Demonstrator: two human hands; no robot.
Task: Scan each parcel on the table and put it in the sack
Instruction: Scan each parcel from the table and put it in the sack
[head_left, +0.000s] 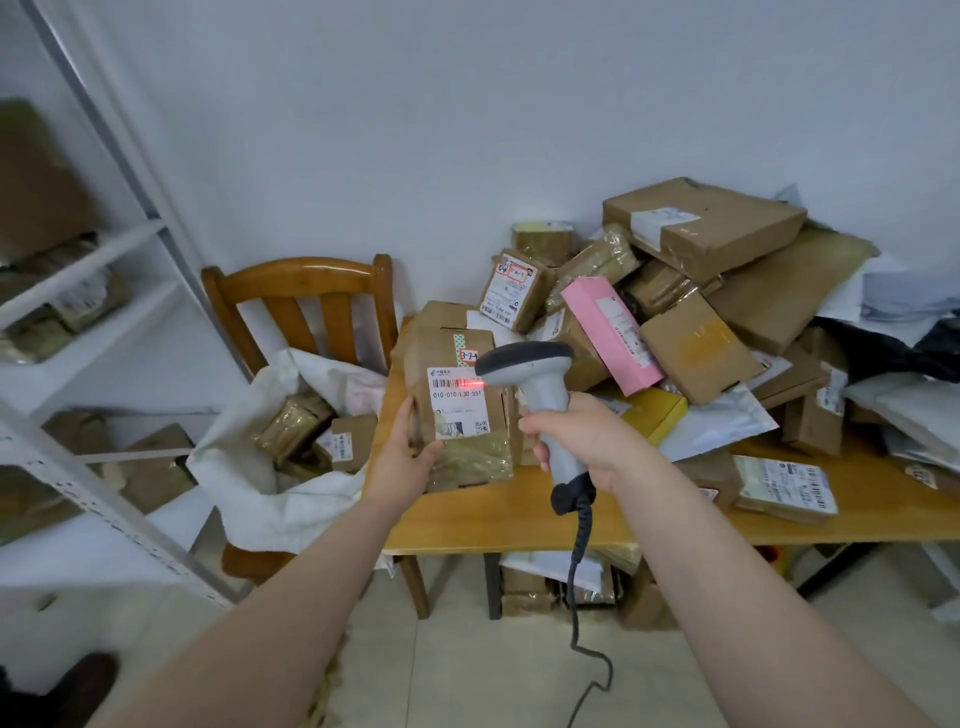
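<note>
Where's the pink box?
In the head view it is right of centre: the pink box leans in the pile on the table, between the scanner and a brown box.

taped brown parcel (457, 410) upright, scanner (540, 395) beam on barcode.

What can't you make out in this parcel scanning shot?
Head view, sack: deeper contents hidden by its folded rim.
Head view, held parcel: label's fine print too small.
Head view, scanner cable: end cut off by the bottom edge.
Head view, under-table boxes: mostly hidden by the tabletop.
</note>
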